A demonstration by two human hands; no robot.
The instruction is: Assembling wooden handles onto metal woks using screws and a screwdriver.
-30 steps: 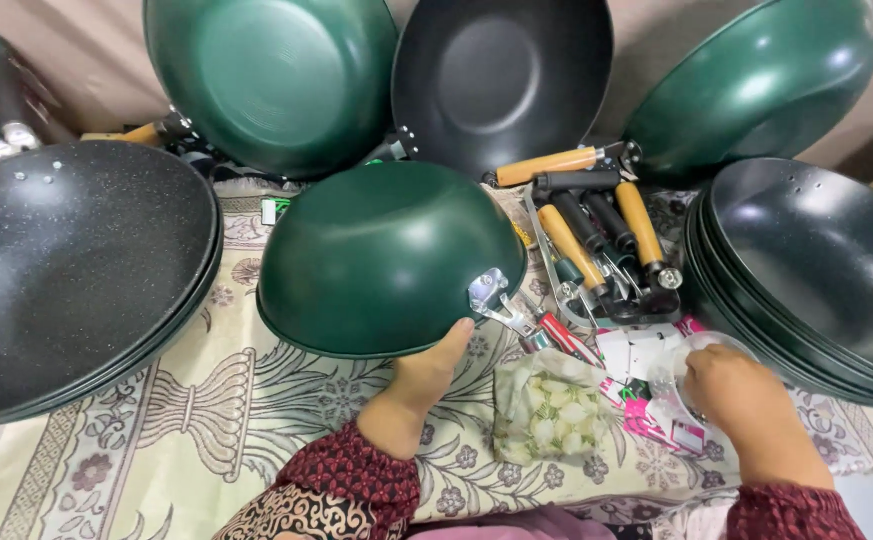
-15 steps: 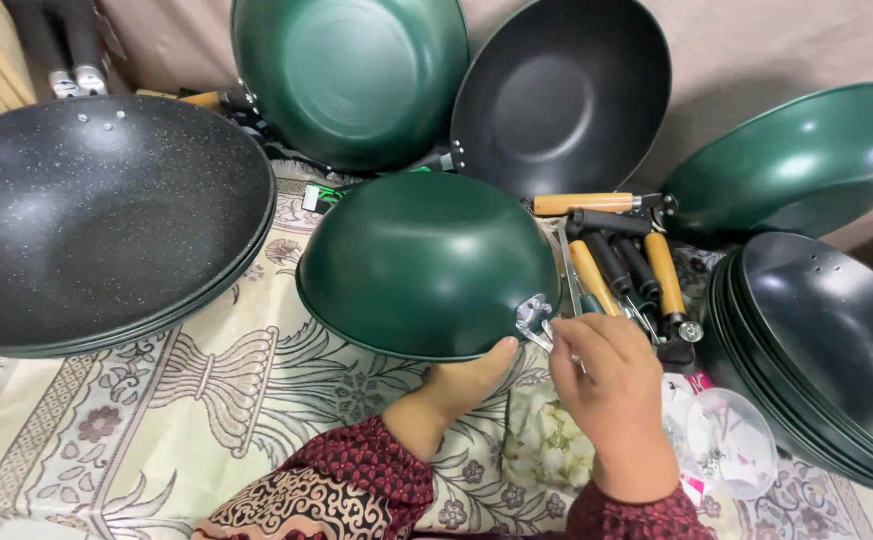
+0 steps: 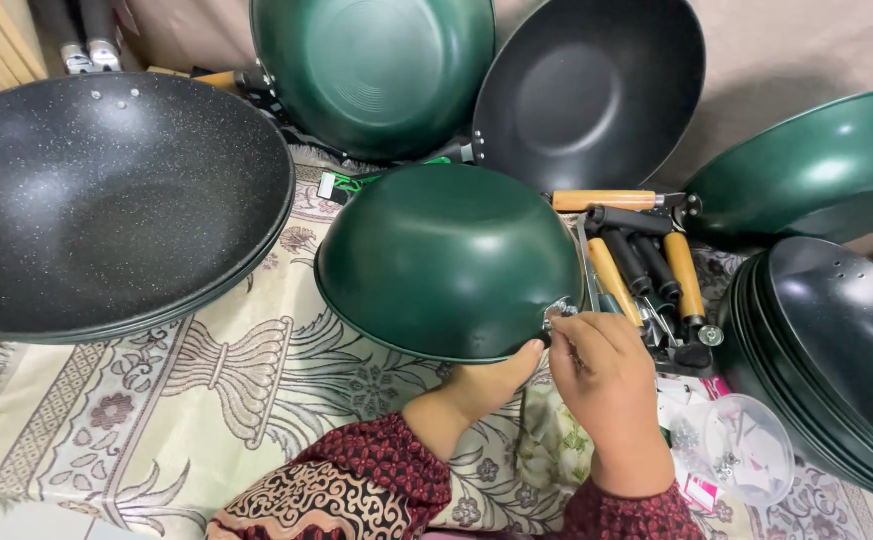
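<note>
The right hand (image 3: 606, 385), which lay off to the right by the plastic bags a second ago, has come in to the near rim of the green pan (image 3: 446, 255) at the centre. The left hand (image 3: 486, 385) props that upturned pan from beneath, fingers curled under its edge. The right fingers (image 3: 571, 330) are pinched nearly closed on a small metal fitting (image 3: 559, 310) at the rim, left of the wooden handles (image 3: 646, 265).

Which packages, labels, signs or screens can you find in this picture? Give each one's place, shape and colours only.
Clear plastic bag: lower right beside the stacked black pans, rounded and see-through, small metal parts inside.
Pink package: under that bag, only a pink-and-white edge showing.
No signs or screens in view.
</note>
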